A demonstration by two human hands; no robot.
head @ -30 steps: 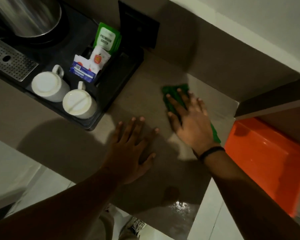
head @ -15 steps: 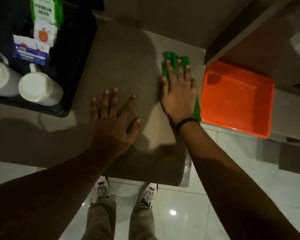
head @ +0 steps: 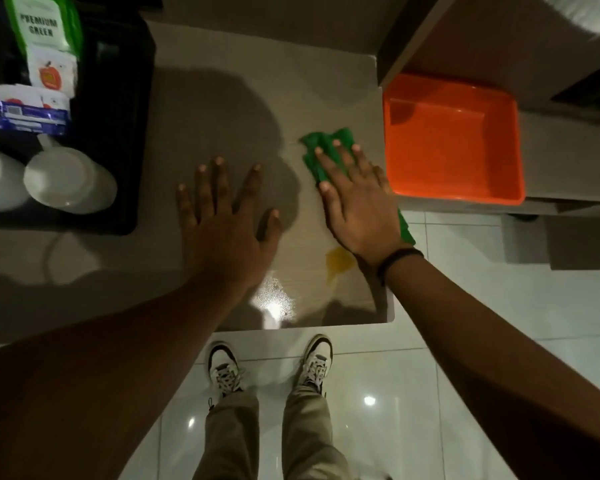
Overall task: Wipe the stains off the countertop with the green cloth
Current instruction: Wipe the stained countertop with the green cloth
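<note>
The green cloth [head: 321, 145] lies on the beige countertop [head: 222, 109] near its right edge. My right hand [head: 355, 206] presses flat on the cloth with fingers spread, and the cloth sticks out beyond the fingertips and at the wrist side. A yellow-orange stain [head: 340, 261] shows on the counter just beside the heel of that hand. A wet glossy patch [head: 274, 299] lies near the counter's front edge. My left hand [head: 227, 216] rests flat and empty on the counter, fingers apart, to the left of the cloth.
A black tray [head: 132, 140] at the left holds two upturned white cups [head: 70, 181] and tea and sugar sachets [head: 45, 39]. An orange tub [head: 454, 140] sits right of the counter on a lower surface. Below are a tiled floor and my shoes [head: 224, 367].
My right hand has slid the cloth toward me and slightly right, and the yellow stain near the wrist has come into view. The view has tilted further down. My left hand stays flat.
</note>
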